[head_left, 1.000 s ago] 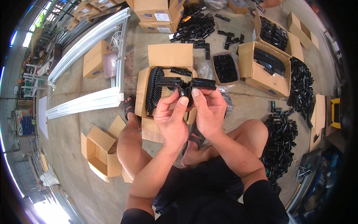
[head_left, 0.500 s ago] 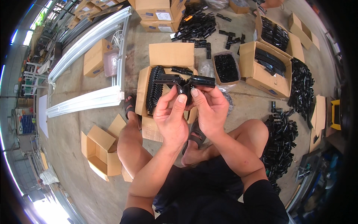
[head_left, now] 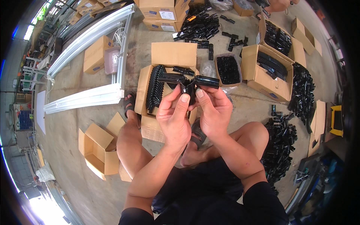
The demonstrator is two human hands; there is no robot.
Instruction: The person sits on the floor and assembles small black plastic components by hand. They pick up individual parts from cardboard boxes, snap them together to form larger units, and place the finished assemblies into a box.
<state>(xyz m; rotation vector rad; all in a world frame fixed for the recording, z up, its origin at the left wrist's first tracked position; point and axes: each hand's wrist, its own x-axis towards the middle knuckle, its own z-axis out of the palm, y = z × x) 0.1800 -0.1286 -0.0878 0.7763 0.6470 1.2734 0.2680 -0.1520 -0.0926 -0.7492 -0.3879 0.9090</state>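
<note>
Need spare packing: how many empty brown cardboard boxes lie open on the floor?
1: the empty brown cardboard box beside the person's left knee. Others may be out of view.

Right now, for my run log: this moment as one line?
left hand: holds black part | right hand: same part | below: open box of black parts

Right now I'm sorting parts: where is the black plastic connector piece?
In the head view it sits centre frame, gripped by the left hand and right hand, above the open cardboard box of black parts: black connector piece.
</note>
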